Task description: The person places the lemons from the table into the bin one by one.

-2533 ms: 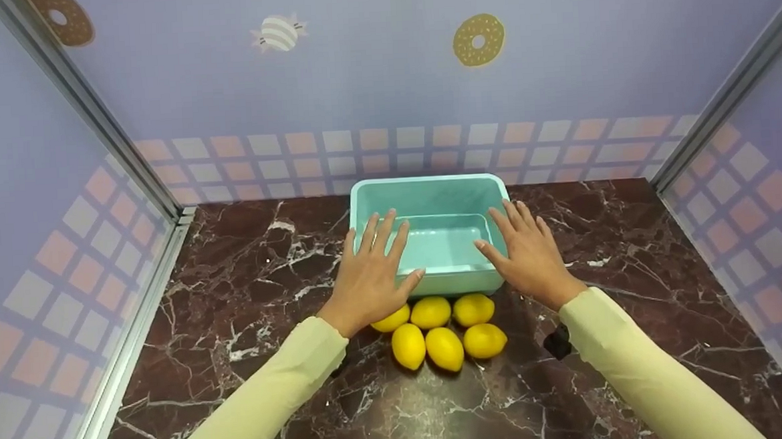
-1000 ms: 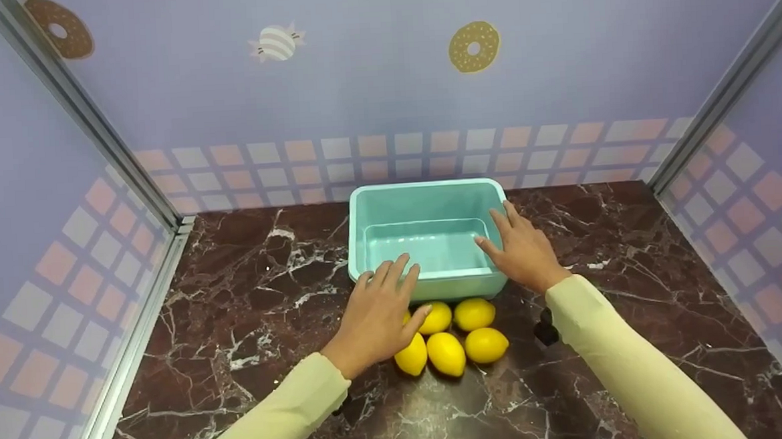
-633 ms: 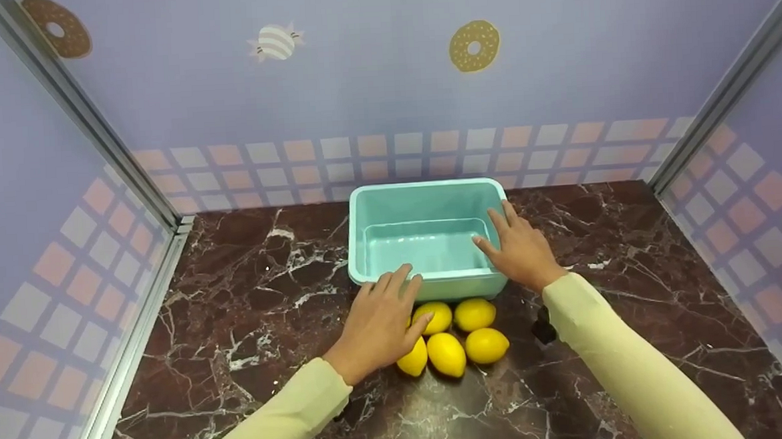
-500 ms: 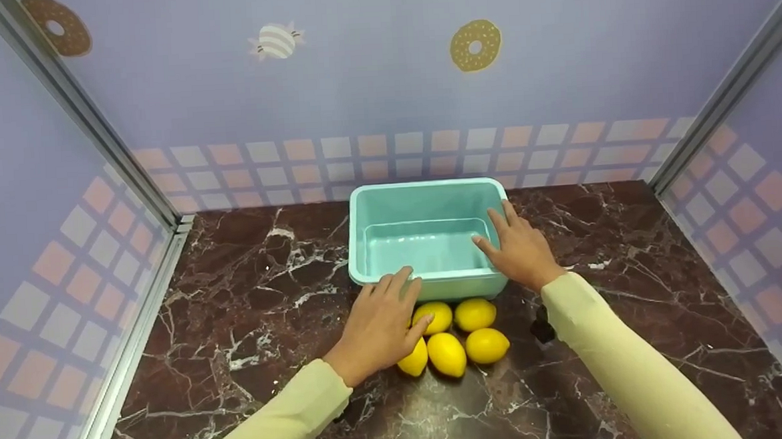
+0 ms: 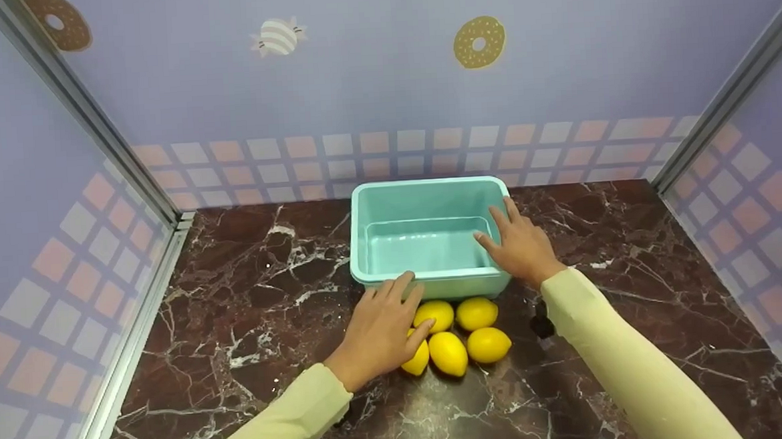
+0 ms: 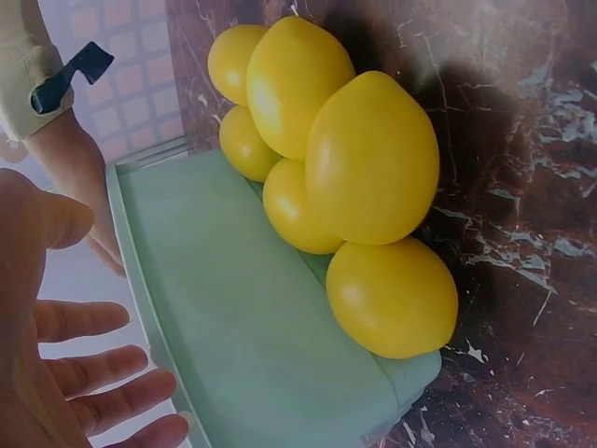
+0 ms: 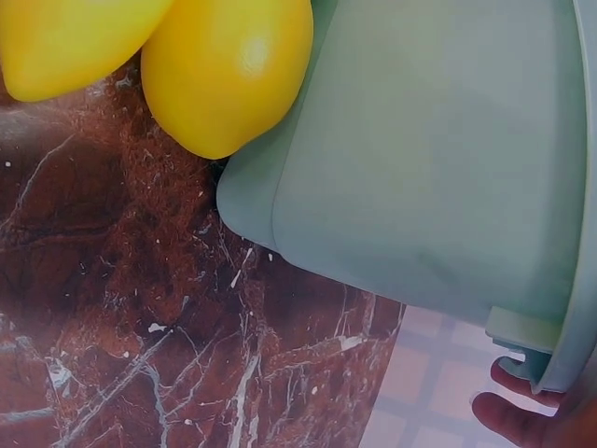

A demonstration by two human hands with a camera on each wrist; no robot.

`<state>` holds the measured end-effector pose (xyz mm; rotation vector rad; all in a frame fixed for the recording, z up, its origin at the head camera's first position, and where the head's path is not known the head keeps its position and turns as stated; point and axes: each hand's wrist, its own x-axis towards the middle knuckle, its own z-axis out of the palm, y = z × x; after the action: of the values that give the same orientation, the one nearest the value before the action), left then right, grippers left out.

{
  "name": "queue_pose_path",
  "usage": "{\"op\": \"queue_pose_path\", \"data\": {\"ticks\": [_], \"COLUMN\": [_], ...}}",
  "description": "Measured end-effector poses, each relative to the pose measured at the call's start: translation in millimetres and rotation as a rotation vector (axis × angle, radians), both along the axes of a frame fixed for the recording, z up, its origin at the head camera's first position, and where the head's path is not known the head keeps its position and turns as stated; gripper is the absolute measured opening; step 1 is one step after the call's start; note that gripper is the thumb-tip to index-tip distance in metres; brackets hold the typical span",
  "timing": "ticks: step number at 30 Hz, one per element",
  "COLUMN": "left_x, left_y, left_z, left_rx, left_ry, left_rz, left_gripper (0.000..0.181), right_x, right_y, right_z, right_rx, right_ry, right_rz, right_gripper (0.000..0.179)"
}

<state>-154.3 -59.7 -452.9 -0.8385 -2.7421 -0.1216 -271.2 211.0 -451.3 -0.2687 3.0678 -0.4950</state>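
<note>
- Head view: your left hand (image 5: 378, 332) is loose and wide, fingers reaching forward with narrow gaps, thumb out to the side above the lemons (image 5: 448, 354). Its fingertips overlap the near rim of the turquoise tub (image 5: 461, 287); you cannot tell from this angle whether they touch it.
- Left wrist view: you see that same hand's thumb and four fingers unfurled beside the rim, well separated at the thumb.
- Your right hand (image 5: 525, 247) is also wide, with a clear gap between thumb and forefinger. It lies over the tub's right end, thumb toward the inside.
- Right wrist view: only two of your right fingertips show, next to a small tab (image 7: 522, 329) under the rim; contact is unclear.
- The tub stands upright, long side toward you.
- Six lemons lie in two rows of three on your side of it, the far row close against its wall. From above, your left hand hides one and partly covers another.
- Around them you have dark veined marble counter (image 5: 238, 361), your pale yellow sleeves (image 5: 287, 412), and a lilac wall (image 5: 369, 67) with pink and white squares along its foot.
</note>
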Motion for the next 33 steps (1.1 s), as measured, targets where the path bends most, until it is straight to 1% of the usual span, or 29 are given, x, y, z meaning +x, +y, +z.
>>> {"op": "queue_pose_path", "data": {"ticks": [5, 10, 14, 17, 20, 24, 29, 33], "left_x": [2.0, 4.0, 6.3, 8.2, 10.0, 11.7, 12.8, 14.9], "left_y": [0.8, 2.4, 3.0, 3.3, 3.4, 3.2, 2.6, 1.7], "left_z": [1.4, -0.7, -3.2, -5.8, -10.0, -18.4, -28.8, -34.6], "left_rx": [0.024, 0.047, 0.047, 0.031, 0.023, 0.024, 0.027, 0.01], "left_ry": [0.018, 0.044, 0.052, 0.058, 0.057, 0.05, 0.061, 0.033], "left_rz": [-0.027, -0.053, -0.061, -0.064, -0.068, -0.079, -0.088, -0.086], "left_gripper": [0.05, 0.043, 0.043, 0.043, 0.043, 0.042, 0.041, 0.04], "right_x": [-4.3, -6.9, -7.8, -7.9, -7.3, -5.8, -5.7, -6.5], "right_y": [2, 3, 3, 3, 3, 2, 1, 1], "right_z": [-1.2, -1.6, -2.3, -3.2, -4.1, -4.6, -5.4, -6.7], "right_rx": [0.009, 0.011, 0.003, -0.004, -0.021, -0.044, -0.05, -0.037], "right_ry": [-0.009, -0.01, -0.014, -0.016, -0.017, -0.026, -0.022, -0.013], "right_rz": [-0.01, -0.021, -0.025, -0.028, -0.03, -0.022, -0.019, -0.019], "right_gripper": [0.073, 0.073, 0.073, 0.073, 0.073, 0.074, 0.07, 0.064]}}
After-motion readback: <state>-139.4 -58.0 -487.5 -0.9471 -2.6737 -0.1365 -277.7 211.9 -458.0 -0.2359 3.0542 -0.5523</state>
